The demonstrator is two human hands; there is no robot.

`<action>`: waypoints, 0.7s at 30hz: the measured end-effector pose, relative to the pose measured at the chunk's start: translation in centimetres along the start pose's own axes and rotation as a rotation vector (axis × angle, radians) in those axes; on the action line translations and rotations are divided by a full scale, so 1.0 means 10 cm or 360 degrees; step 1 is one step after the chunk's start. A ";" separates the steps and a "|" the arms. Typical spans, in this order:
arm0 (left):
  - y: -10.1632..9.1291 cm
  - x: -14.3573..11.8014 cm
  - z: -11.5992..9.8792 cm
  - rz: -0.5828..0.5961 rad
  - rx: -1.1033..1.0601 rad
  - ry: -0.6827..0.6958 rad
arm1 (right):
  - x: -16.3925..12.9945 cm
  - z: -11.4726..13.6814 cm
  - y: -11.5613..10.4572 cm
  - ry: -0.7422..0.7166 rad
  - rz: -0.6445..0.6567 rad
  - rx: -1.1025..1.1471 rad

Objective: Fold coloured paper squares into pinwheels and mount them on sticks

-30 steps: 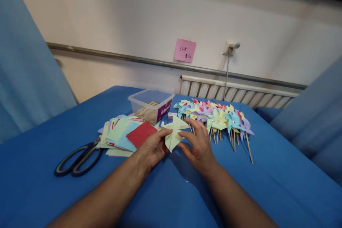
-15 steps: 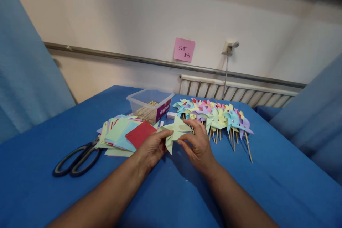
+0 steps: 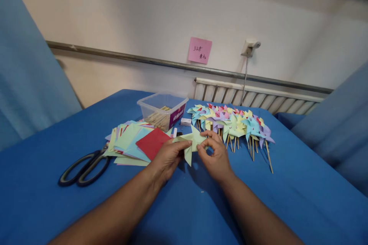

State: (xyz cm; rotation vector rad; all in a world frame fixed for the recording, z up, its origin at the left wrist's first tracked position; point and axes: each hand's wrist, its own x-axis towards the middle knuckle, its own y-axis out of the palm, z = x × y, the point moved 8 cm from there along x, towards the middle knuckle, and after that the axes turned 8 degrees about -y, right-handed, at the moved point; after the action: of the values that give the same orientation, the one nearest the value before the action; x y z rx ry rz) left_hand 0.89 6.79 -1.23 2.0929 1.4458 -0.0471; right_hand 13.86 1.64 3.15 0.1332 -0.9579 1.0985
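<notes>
A pale green paper pinwheel (image 3: 196, 138) is held up between my hands above the table, its blades folded into points. My left hand (image 3: 169, 157) pinches its left side, thumb on top near the middle. On the right, my right hand (image 3: 214, 155) has thumb and index finger closed on the paper's right edge. A red paper square (image 3: 152, 143) lies just beyond my left hand, on a fanned stack of coloured paper squares (image 3: 128, 139). Whether a stick is attached to the pinwheel cannot be seen.
Scissors (image 3: 83, 168) with dark handles lie at the left, blades under the paper. A clear plastic box (image 3: 161, 103) of thin wooden sticks stands behind, with a small box (image 3: 186, 122) beside it. Several finished pinwheels (image 3: 234, 126) on sticks lie at the right on the blue tablecloth (image 3: 184, 214).
My right thumb and index finger have come together on the pinwheel's right edge, and the slit that showed there has closed up. The view has shifted slightly.
</notes>
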 end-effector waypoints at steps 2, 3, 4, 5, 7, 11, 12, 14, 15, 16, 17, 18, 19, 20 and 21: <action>0.00 0.00 0.01 0.0001 0.0019 -0.0014 | -0.01 -0.02 0.00 0.0028 -0.0004 -0.0013; 0.00 0.01 0.02 -0.0002 0.0027 -0.0019 | -0.01 -0.03 -0.01 0.0044 -0.0012 -0.0011; 0.00 0.01 0.02 -0.0005 0.0032 -0.0021 | -0.01 -0.03 -0.01 0.0061 -0.0022 -0.0006; -0.01 0.01 0.03 -0.0007 0.0036 -0.0021 | -0.01 -0.04 -0.02 0.0072 -0.0029 0.0000; -0.02 0.03 0.04 -0.0018 0.0037 -0.0013 | -0.01 -0.04 -0.02 0.0085 -0.0026 0.0004; -0.04 0.05 0.05 -0.0042 0.0064 -0.0001 | 0.00 -0.03 0.00 0.0096 0.0027 -0.0006; -0.04 0.05 0.05 -0.0046 0.0075 -0.0003 | 0.00 -0.04 0.00 0.0099 0.0038 -0.0005; -0.05 0.05 0.05 -0.0058 0.0094 -0.0003 | 0.00 -0.05 0.01 0.0098 0.0052 0.0002; -0.05 0.05 0.05 -0.0063 0.0100 -0.0001 | 0.00 -0.05 0.02 0.0099 0.0057 0.0007; -0.05 0.05 0.05 -0.0065 0.0104 0.0002 | 0.00 -0.06 0.02 0.0100 0.0061 0.0014; -0.04 0.05 0.05 -0.0064 0.0107 0.0003 | 0.00 -0.07 0.03 0.0102 0.0065 0.0019; -0.04 0.05 0.05 -0.0065 0.0110 0.0003 | 0.00 -0.07 0.03 0.0104 0.0065 0.0022; -0.04 0.05 0.05 -0.0064 0.0111 0.0001 | 0.00 -0.08 0.03 0.0107 0.0066 0.0022; -0.04 0.05 0.05 -0.0062 0.0113 -0.0001 | -0.01 -0.08 0.03 0.0109 0.0063 0.0022; -0.04 0.04 0.05 -0.0065 0.0113 -0.0001 | -0.01 -0.08 0.03 0.0112 0.0061 0.0021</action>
State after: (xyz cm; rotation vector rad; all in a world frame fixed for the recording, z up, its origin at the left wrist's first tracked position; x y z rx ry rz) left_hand 0.88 7.04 -1.94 2.1192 1.5070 -0.1168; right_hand 14.10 2.14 2.53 0.0867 -0.8935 1.1377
